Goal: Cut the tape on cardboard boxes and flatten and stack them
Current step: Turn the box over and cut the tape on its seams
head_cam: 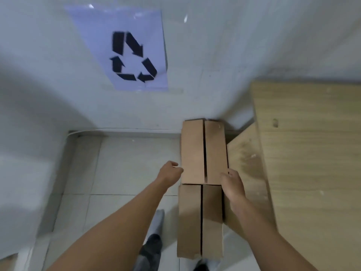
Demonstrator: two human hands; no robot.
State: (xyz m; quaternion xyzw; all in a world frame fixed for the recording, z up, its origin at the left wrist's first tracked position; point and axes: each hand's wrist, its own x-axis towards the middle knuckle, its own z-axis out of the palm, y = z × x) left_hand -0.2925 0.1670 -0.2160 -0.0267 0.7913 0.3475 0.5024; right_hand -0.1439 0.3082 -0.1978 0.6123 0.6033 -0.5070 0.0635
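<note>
Tiled floor (127, 163); box (193, 153) lengthwise toward wall (205, 55)

A black recycling symbol (132, 57), three arrows chasing in a triangle, is printed on a pale sheet (148, 26) taped to the wall (214, 45).

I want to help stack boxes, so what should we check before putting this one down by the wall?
1. Box flattened: ok, its flaps lie flat.
2. Right hand gripping the right edge: ok.
3. Left hand holding the left edge: cannot tell; curled fingers sit beside it.
4. Floor by the wall has room: ok.
5. Foot away from the bottom edge: cannot tell; it stands close.
</note>
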